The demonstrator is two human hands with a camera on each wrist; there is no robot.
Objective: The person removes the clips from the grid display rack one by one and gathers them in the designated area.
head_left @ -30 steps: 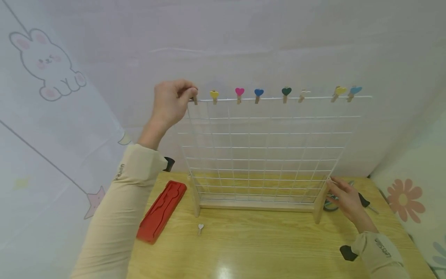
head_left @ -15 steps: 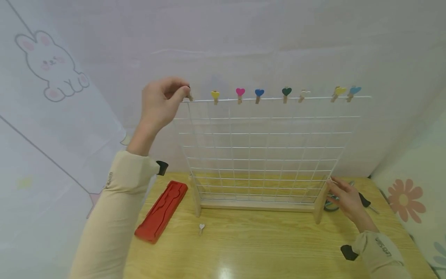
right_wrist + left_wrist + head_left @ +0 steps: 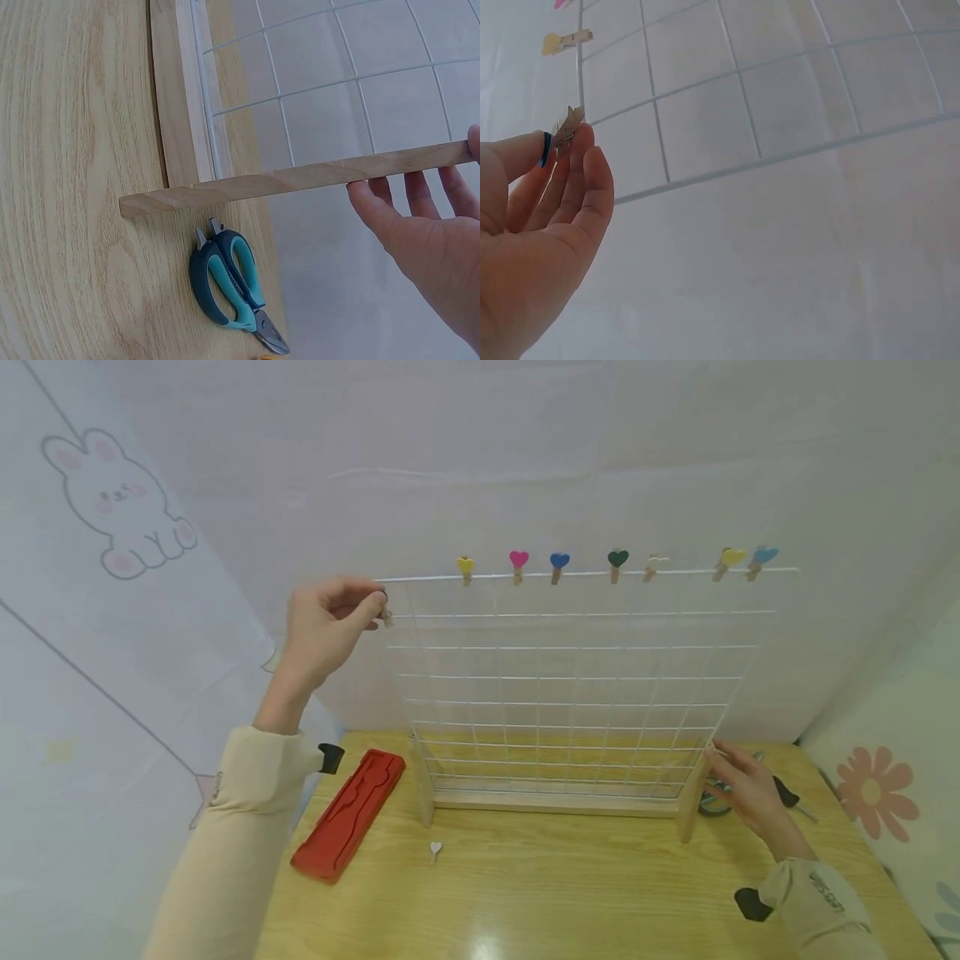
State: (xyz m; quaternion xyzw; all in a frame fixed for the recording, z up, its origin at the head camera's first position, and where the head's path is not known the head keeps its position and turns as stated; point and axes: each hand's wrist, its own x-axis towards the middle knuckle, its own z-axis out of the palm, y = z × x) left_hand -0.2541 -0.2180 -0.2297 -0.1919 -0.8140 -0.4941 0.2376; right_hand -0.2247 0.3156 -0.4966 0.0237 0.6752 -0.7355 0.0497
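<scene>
My left hand [image 3: 322,631] pinches a small wooden clothespin [image 3: 568,129] with a dark blue piece at its thumb end. It is at the upper left corner of a white wire grid [image 3: 555,647], just below the top wire. Several clothespins with hearts are clipped along that wire, among them a pink one [image 3: 518,560], a dark green one [image 3: 617,559] and a light blue one [image 3: 763,555]. Lower down, my right hand [image 3: 750,789] holds the right wooden post [image 3: 300,178] of the grid's stand, several fingertips against its outer side.
A white heart clothespin [image 3: 436,848] lies on the wooden table [image 3: 555,885] in front of the stand. To the left is a red moulded tray [image 3: 348,818]. Teal-handled scissors [image 3: 244,285] lie beside the right post, near a dark-handled tool [image 3: 785,792] with a thin shaft.
My left hand has moved left along the top wire and down past the corner, taking the clothespin off the wire. The right hand has stayed on the post.
</scene>
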